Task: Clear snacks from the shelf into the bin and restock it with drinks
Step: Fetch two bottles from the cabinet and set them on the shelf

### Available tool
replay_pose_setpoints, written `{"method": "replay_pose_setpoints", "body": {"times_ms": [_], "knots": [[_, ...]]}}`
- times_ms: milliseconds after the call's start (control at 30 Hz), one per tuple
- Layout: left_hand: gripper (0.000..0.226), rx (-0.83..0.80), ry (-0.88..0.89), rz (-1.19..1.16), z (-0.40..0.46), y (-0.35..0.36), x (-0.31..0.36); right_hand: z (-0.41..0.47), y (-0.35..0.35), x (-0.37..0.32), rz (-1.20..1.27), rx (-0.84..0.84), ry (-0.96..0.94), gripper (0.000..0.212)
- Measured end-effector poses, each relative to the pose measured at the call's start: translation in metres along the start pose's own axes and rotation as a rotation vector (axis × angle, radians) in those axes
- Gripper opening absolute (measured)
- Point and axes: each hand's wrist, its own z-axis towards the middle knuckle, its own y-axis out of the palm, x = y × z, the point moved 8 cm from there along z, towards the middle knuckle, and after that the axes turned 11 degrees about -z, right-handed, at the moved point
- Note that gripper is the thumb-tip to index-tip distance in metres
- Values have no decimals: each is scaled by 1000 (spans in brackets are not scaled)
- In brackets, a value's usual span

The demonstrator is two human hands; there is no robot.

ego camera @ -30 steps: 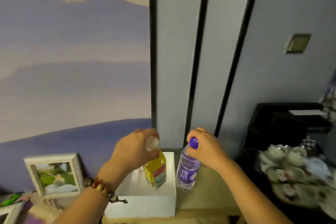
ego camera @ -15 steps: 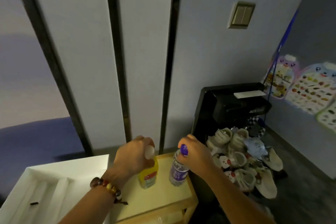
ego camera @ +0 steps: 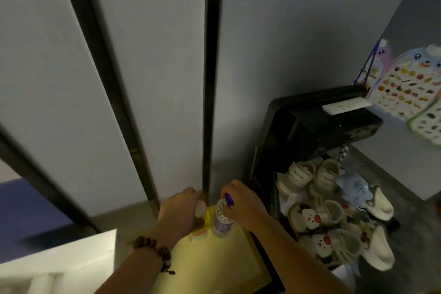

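Both bottles now stand upright on the wooden top [ego camera: 229, 267], left hand [ego camera: 183, 210] clasping the yellow bottle [ego camera: 202, 227], right hand [ego camera: 243, 205] pinching the water bottle [ego camera: 222, 219] cap, directly beneath each grip.

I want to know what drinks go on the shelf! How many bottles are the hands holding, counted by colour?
Yellow drink bottle with a pale cap, held by the left hand: 1
Clear water bottle with a purple label and purple cap, held by the right hand: 1
Total: 2 bottles, both standing on the light wooden shelf top.
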Motion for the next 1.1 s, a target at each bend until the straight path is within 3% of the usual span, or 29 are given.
{"method": "replay_pose_setpoints", "body": {"times_ms": [333, 800, 933, 1100], "knots": [[44, 45, -19, -32, 28, 18, -13, 34, 3, -1, -107, -45, -134, 26], [54, 134, -95, 24, 20, 29, -9, 26, 9, 7, -196, -90, -164, 55], [67, 197, -112, -8, 3, 12, -4, 21, -12, 7, -191, -14, -164, 52], [52, 383, -210, -128, -72, -38, -12, 9, -46, -37, -230, 113, -338, 48]]}}
